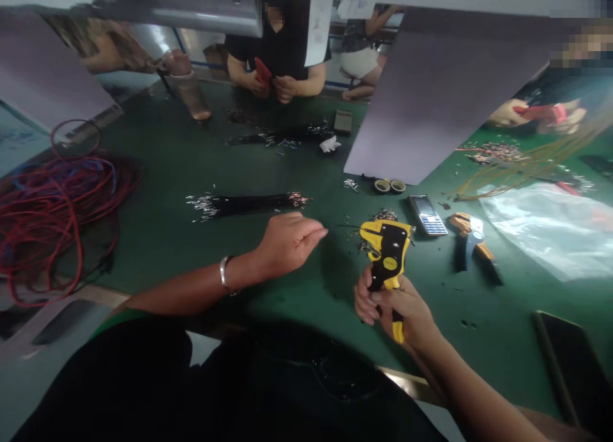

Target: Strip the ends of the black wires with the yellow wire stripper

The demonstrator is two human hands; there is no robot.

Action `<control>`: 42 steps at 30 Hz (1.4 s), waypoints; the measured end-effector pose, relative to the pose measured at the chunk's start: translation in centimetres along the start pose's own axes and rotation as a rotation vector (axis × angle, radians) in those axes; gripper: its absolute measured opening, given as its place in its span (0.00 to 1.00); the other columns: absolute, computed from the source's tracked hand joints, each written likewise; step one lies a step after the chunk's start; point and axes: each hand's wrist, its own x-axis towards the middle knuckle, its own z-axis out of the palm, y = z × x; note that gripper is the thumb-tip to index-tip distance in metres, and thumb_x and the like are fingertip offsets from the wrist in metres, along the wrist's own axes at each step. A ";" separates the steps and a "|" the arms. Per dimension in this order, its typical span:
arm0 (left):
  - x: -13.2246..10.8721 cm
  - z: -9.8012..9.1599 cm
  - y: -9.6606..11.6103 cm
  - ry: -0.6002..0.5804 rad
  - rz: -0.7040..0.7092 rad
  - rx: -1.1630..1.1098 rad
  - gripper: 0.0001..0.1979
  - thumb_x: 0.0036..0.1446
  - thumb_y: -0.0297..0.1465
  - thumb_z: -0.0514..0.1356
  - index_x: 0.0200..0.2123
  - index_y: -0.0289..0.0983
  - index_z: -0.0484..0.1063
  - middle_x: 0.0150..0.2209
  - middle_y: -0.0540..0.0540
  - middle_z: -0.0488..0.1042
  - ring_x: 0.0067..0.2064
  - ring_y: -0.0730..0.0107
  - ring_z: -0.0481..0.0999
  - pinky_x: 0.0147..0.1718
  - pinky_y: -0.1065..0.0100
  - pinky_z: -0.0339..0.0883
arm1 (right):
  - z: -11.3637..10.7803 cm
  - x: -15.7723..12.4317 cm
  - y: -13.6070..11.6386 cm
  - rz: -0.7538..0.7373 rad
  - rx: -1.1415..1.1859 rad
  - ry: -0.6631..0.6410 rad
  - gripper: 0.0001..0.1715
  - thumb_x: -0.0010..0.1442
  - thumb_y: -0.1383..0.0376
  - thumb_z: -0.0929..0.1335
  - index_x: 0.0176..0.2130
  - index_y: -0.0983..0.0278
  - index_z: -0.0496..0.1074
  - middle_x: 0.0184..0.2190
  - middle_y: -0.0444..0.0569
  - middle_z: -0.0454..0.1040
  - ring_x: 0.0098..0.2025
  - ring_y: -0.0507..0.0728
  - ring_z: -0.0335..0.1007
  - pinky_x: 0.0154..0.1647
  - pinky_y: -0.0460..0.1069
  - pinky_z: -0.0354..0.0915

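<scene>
While the right hand (397,309) wraps closely round the upright yellow wire stripper (385,253), the curled, seemingly empty left hand (287,244) lies nearer the black wire bundle (246,204), stretched crosswise ahead of it towards the table's (163,263) far edge.

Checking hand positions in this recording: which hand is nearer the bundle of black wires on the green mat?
Left. The left hand is just below and right of the bundle of black wires, not touching it; the right hand, holding the yellow wire stripper, is farther right.
</scene>
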 end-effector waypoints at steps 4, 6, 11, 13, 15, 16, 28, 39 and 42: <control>0.3 1.6 0.2 -0.366 -0.481 -0.686 0.17 0.63 0.38 0.55 0.35 0.30 0.76 0.34 0.37 0.80 0.29 0.70 0.75 0.25 0.70 0.65 | 0.3 -0.3 0.3 -0.006 0.015 -0.019 0.09 0.45 0.74 0.69 0.30 0.65 0.69 0.21 0.42 0.68 0.17 0.48 0.57 0.18 0.46 0.57; 0.7 2.0 0.2 -0.333 -0.589 -0.979 0.17 0.62 0.37 0.57 0.43 0.27 0.74 0.43 0.31 0.78 0.36 0.66 0.78 0.28 0.68 0.68 | 0.3 -0.5 0.7 -0.005 0.030 -0.042 0.09 0.46 0.74 0.69 0.31 0.65 0.70 0.21 0.42 0.68 0.17 0.48 0.57 0.18 0.46 0.57; 1.1 1.4 0.8 -0.187 -0.621 -1.223 0.13 0.58 0.32 0.63 0.43 0.29 0.76 0.44 0.33 0.78 0.42 0.64 0.77 0.35 0.67 0.68 | -0.1 -0.6 1.5 -0.011 0.060 -0.055 0.09 0.47 0.75 0.69 0.32 0.66 0.70 0.22 0.42 0.68 0.18 0.48 0.58 0.18 0.46 0.57; 1.1 1.1 1.0 -0.142 -0.634 -1.260 0.12 0.57 0.33 0.64 0.41 0.31 0.77 0.42 0.35 0.79 0.42 0.63 0.77 0.37 0.65 0.68 | -0.3 -0.5 1.7 -0.015 0.067 -0.058 0.09 0.47 0.75 0.69 0.32 0.66 0.70 0.22 0.42 0.68 0.18 0.48 0.58 0.18 0.46 0.57; 1.3 1.0 0.9 -0.091 -0.629 -1.256 0.11 0.56 0.33 0.64 0.39 0.32 0.77 0.39 0.38 0.80 0.40 0.65 0.77 0.41 0.63 0.68 | -0.3 -0.5 2.0 -0.019 0.062 -0.066 0.09 0.46 0.74 0.69 0.32 0.66 0.70 0.22 0.42 0.69 0.18 0.48 0.58 0.18 0.46 0.58; 1.4 1.0 0.7 -0.065 -0.613 -1.234 0.10 0.56 0.32 0.64 0.39 0.32 0.78 0.37 0.39 0.80 0.39 0.66 0.77 0.42 0.62 0.67 | -0.3 -0.5 2.1 -0.018 0.058 -0.071 0.09 0.46 0.74 0.69 0.32 0.66 0.70 0.23 0.42 0.69 0.18 0.48 0.58 0.18 0.46 0.58; 2.1 0.3 0.3 -0.165 -0.590 -1.547 0.05 0.58 0.26 0.61 0.37 0.30 0.75 0.24 0.49 0.71 0.29 0.72 0.74 0.42 0.59 0.70 | 0.7 -0.4 3.7 0.099 -0.042 -0.104 0.08 0.47 0.71 0.70 0.31 0.66 0.68 0.22 0.41 0.66 0.18 0.47 0.58 0.19 0.46 0.58; 1.2 1.3 -0.7 -0.260 -0.750 -1.401 0.03 0.54 0.24 0.62 0.29 0.30 0.75 0.16 0.55 0.57 0.17 0.84 0.50 0.18 0.73 0.47 | 0.1 -1.3 3.3 0.265 -0.412 -0.077 0.10 0.45 0.71 0.66 0.31 0.64 0.64 0.23 0.40 0.64 0.19 0.48 0.57 0.20 0.45 0.53; 1.0 1.7 -1.1 -0.278 -0.771 -1.366 0.04 0.53 0.25 0.63 0.27 0.31 0.76 0.15 0.55 0.56 0.16 0.84 0.49 0.17 0.71 0.44 | 0.1 -1.2 2.9 0.203 -0.657 -0.071 0.10 0.43 0.73 0.64 0.30 0.63 0.64 0.24 0.41 0.63 0.23 0.49 0.56 0.23 0.46 0.54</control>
